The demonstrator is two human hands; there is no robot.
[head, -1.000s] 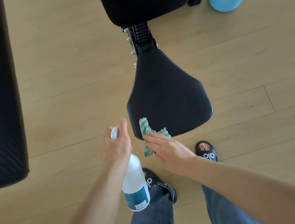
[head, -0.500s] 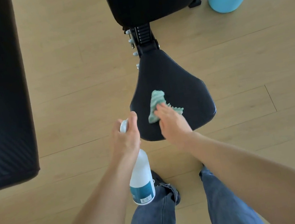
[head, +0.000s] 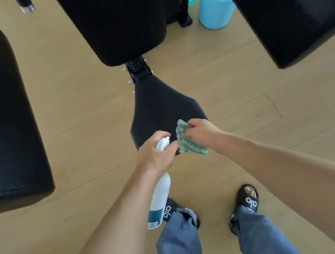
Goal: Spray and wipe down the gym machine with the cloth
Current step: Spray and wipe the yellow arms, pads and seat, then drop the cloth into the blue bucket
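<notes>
1. Cloth sits pinched in your right hand, its fingers curled around the upper edge, hanging over the near rim of the seat pad.
2. Your left hand, just beside it, wraps the neck of the spray bottle, whose long axis runs back toward your feet.
3. Ahead of both hands lies the seat's bare surface, long axis pointing away from you; your right hand is nearer its middle.
4. Farther off stand the back pad and a blue bucket on the floor.
</notes>
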